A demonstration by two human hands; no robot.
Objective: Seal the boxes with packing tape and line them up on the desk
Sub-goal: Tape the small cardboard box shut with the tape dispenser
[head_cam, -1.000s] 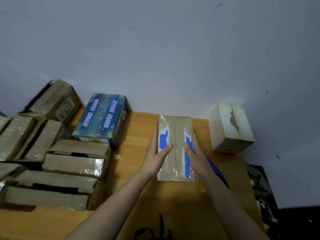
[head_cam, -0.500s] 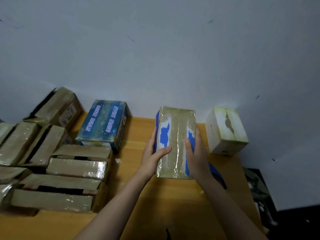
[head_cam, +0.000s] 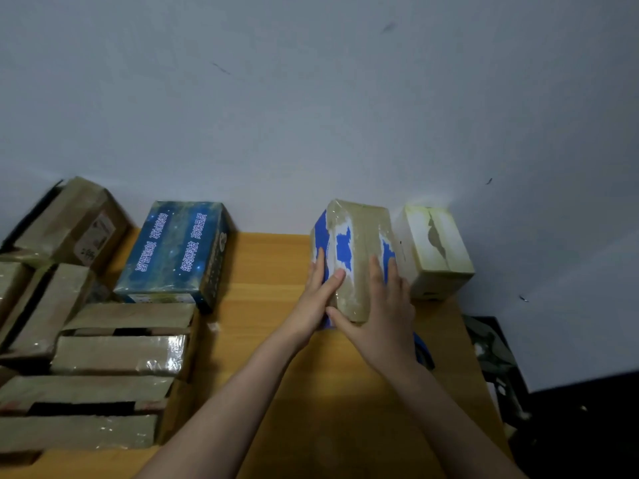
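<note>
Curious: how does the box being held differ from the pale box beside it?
The taped blue-and-white cardboard box is longer, held by the left hand and right hand; the pale yellowish cardboard box is shorter, unheld. One shows blue patches, the other a dark jagged mark.

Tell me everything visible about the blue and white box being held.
The taped box is a blue-and-white carton, its top covered in brownish packing tape with blue patches showing. It points toward the wall at the back of the desk, close beside the white box. The left hand grips its left side, the right hand its top and near end.
</note>
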